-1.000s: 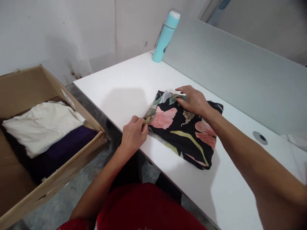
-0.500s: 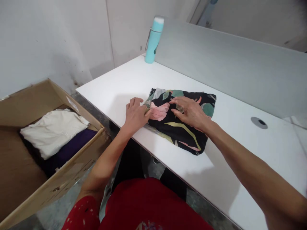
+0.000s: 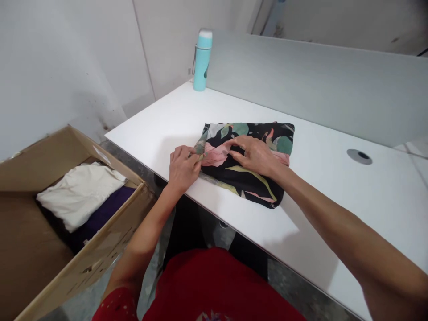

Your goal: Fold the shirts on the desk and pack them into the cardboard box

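left grip: left hand (image 3: pixel 182 167) has thumb and fingers pressed together on the left-end corner of the floral cloth (image 3: pixel 254 187), pinching the folded edge.
right grip: right hand (image 3: pixel 256 154) lies on top of the cloth, fingers stretched out toward the left and pressing the fold flat; it clasps nothing.
cloth: folded into a thick oblong, black with pink and green leaves, lying on the white table (image 3: pixel 334 196) close to its near edge, under and between the two hands.
risk, fold: the layers look thin and slippery. if the pinch eases while the flat hand slides, the top layer could creep and the bundle could spring open.
risk, edge: the cloth's near side lies just beside the table's rim, so a tug toward the body could drag it over and onto the floor.
risk, box: the cardboard box (image 3: pixel 110 232) stands lower and to the left, apart from the table, with a cream cloth (image 3: pixel 80 194) over a purple cloth (image 3: pixel 113 200) inside. a bundle lifted by one corner alone would likely fall open across that gap.
bottle: the teal bottle (image 3: pixel 202 60) stands upright at the far corner by the grey partition (image 3: pixel 317 84), well apart from both hands, so there is little chance of a knock.
writing: none can be read. a pale sticker (image 3: pixel 100 155) on the box flap is too small to make out, and the bottle shows no brand.
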Motion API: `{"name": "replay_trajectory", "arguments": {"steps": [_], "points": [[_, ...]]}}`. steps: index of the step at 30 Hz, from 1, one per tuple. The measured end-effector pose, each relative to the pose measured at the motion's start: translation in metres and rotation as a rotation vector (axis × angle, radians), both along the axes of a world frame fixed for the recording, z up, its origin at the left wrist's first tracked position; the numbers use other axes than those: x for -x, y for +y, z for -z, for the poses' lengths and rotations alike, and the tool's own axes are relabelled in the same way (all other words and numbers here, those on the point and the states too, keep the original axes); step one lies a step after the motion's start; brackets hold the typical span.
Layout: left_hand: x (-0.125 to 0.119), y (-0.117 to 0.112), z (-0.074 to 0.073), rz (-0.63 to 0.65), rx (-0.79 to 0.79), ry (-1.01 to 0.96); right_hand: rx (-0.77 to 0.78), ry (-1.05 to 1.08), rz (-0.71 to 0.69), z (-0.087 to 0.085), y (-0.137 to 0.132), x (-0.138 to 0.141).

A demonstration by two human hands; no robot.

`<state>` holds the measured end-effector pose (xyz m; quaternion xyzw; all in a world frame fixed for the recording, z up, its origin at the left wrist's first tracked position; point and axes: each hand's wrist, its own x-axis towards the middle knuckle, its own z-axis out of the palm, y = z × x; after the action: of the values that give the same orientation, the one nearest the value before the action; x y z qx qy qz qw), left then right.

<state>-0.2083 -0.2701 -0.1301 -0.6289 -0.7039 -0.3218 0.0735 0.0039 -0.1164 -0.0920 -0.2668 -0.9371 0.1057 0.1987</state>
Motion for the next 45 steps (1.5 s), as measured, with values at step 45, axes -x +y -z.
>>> {"name": "replay_trajectory", "arguments": {"steps": [45], "points": [[-0.007, 0.121, -0.046, -0.238, 0.658, 0.020, 0.370, -0.088, 0.940, 0.025, -0.018, -0.102]]}}
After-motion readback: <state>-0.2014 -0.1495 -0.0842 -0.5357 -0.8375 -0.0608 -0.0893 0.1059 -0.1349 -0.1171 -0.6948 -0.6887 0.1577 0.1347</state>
